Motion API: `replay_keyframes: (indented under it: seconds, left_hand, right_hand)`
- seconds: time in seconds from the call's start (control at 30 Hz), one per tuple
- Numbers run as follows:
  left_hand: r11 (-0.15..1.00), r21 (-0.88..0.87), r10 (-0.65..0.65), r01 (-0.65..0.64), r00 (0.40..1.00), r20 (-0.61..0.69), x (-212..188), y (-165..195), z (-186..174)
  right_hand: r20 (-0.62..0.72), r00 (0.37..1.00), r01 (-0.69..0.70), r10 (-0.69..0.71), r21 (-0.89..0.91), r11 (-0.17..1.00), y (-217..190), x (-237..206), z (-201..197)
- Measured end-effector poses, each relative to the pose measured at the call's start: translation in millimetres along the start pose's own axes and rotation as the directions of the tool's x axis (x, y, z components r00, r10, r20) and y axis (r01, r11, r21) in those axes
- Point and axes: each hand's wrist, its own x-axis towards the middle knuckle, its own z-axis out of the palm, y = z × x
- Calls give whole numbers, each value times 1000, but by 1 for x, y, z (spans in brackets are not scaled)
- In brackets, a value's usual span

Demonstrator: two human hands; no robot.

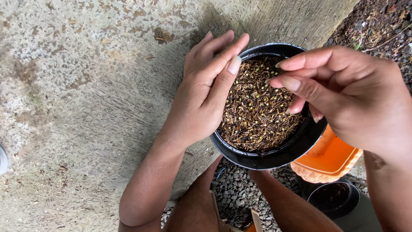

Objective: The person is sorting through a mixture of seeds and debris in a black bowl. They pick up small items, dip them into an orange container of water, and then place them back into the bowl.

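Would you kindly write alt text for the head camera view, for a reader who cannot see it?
A left hand steadies the rim of a round black pot filled with brown plant bits and small green seeds, while the right hand pinches above it. An orange dish sits behind, over concrete and gravel.

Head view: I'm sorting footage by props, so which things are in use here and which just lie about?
In use:
left hand cupping the rim of the black pot
right hand pinching over the seed and husk mix

Lying about:
orange pot
dark empty pot
gravel
concrete slab
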Motion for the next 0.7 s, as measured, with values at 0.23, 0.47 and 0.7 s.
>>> replay_keyframes:
  seconds: [0.23,0.47,0.7]
  left_hand:
    - [1000,-10,-7,7,1000,4,1,3,-2]
    - [1000,0,-3,3,1000,-1,1,4,-2]
    - [999,-33,-10,10,1000,13,2,4,-3]
  right_hand:
    - [135,973,-203,186,120,972,13,-6,-12]
    - [241,945,-303,219,407,862,25,-12,-20]
    - [127,992,-23,5,143,989,14,-19,-14]
